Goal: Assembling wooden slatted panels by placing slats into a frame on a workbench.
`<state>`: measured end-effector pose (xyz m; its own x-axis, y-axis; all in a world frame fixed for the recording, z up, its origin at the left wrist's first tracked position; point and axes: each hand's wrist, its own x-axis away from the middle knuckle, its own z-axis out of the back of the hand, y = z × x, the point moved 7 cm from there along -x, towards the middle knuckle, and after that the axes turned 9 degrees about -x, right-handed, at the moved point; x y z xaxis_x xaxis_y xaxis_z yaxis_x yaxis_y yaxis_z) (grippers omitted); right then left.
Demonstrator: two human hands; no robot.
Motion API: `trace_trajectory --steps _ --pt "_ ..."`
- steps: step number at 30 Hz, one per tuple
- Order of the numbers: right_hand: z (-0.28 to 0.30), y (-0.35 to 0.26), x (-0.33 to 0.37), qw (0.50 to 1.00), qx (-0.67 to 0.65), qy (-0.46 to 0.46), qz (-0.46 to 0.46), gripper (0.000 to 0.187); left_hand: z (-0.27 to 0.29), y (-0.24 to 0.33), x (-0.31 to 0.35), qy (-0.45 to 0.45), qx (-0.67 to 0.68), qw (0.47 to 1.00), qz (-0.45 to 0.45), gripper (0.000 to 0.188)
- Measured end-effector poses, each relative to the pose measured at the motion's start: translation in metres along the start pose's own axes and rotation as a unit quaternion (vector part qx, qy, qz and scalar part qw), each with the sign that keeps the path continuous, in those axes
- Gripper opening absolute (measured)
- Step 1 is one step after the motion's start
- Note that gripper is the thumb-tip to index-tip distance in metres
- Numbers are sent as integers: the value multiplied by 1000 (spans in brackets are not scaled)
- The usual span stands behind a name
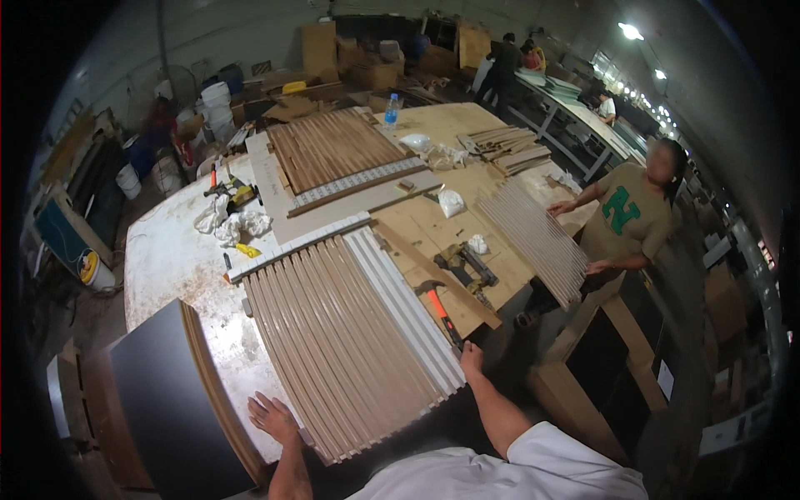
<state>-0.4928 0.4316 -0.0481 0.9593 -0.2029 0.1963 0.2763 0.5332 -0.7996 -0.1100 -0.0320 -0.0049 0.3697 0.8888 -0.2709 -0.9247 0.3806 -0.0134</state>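
Note:
A slatted wooden panel (333,325) lies on the worktable in front of me, its ribs running away from me. White strips (396,283) run along its right side, and a pale strip (300,246) crosses its far end. My left hand (273,418) rests with fingers spread on the white tabletop, close to the panel's near left edge. At the panel's right corner, my right hand (472,358) is closed around the handle end of a claw hammer (442,312) with an orange and black handle. The hammer's head points away from me.
A co-worker (629,208) at the right holds another slatted panel (533,237). Nail guns (467,267) lie beyond the hammer. Farther back are a brown slat panel (333,146), a water bottle (392,110) and loose slats (504,146). Dark boards (171,400) stand at left.

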Motion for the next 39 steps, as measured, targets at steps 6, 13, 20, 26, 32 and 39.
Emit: trace_trajectory --steps 6,13,20,26,32,39 --pt "0 -7 5 997 1 -75 13 54 -4 -1 3 -9 -8 1000 -14 53" --pt "3 -14 4 993 12 -116 17 59 2 -2 4 -126 19 991 -39 53" --pt "-14 15 -16 964 -137 -213 -84 59 95 -21 75 -33 234 970 60 16" --pt "11 98 7 911 33 -398 -104 44 121 -68 317 -120 164 904 376 21" --pt "23 244 7 395 648 -539 364 27 43 -36 551 -380 221 736 515 28" --pt "-91 211 110 422 538 -715 147 43 -11 -1 544 -333 290 708 551 27"
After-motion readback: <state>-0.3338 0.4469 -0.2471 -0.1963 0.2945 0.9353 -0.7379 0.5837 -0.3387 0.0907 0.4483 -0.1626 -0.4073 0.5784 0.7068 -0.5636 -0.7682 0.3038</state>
